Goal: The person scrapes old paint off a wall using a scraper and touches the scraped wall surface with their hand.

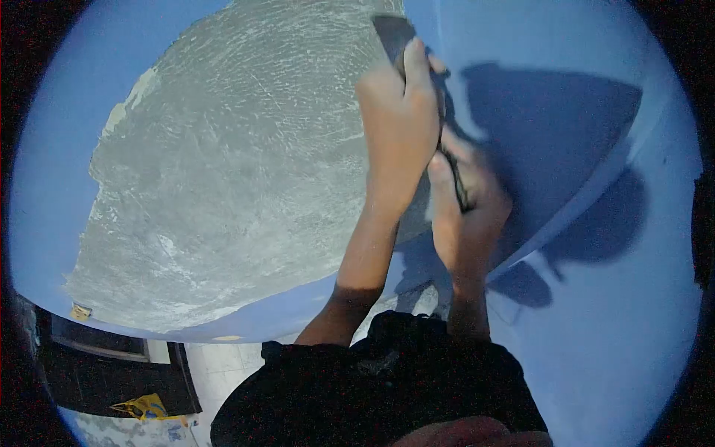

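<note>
In the head view, the scraper [393, 34] is at the upper middle of the frame, its dark blade tilted up to the left, over the border between the bare grey patch [223, 171] and the blue painted wall [52, 194]. The left hand [402, 97] is closed round it just below the blade, thumb stretched towards the blade; the right hand [473, 190], lower and to the right, is wrapped about the handle's lower end, fingers slightly blurred. Whether the blade touches the wall I cannot tell. A large shadow [551, 141] darkens the upper right; a yellow item [147, 407] lies lower left.
</note>
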{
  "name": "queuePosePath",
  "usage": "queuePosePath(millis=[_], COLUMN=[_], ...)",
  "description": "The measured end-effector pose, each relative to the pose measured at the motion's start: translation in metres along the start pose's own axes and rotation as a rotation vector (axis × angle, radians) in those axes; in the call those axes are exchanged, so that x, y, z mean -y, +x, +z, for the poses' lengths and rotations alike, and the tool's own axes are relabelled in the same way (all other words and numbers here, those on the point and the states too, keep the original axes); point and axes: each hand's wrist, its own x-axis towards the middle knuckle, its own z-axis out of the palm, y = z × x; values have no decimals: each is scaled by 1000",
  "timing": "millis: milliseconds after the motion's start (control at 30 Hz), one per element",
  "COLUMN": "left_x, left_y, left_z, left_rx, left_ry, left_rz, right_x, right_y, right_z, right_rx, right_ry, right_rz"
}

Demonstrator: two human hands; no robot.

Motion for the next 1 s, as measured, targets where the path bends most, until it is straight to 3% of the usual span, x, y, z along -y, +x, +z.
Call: queuePosePath(millis=[67,233,267,433,600,800,900,1000], left_x=[-9,0,-1,-7,-5,-10,1,-24], left_y=[12,-12,-6,0,1,-6,4,6], left_z=[4,-2,1,0,-3,-5,-5,-2], left_rx=[-15,-18,-5,17,59,61,41,38], left_ry=[6,-104,-97,-58,-64,55,40,73], left_rz=[95,-113,-68,-67,-81,-71,4,-55], right_x=[10,-4,-8,16,6,3,0,4], right_y=[1,-8,-12,0,-5,-12,3,-2], right_z=[2,-4,-4,-5,-5,-5,4,6], right_rx=[-11,29,39,55,41,21,-14,-36], right_ry=[82,-48,-63,66,69,70,118,123], right_rz=[110,-5,1,186,41,116,-11,8])
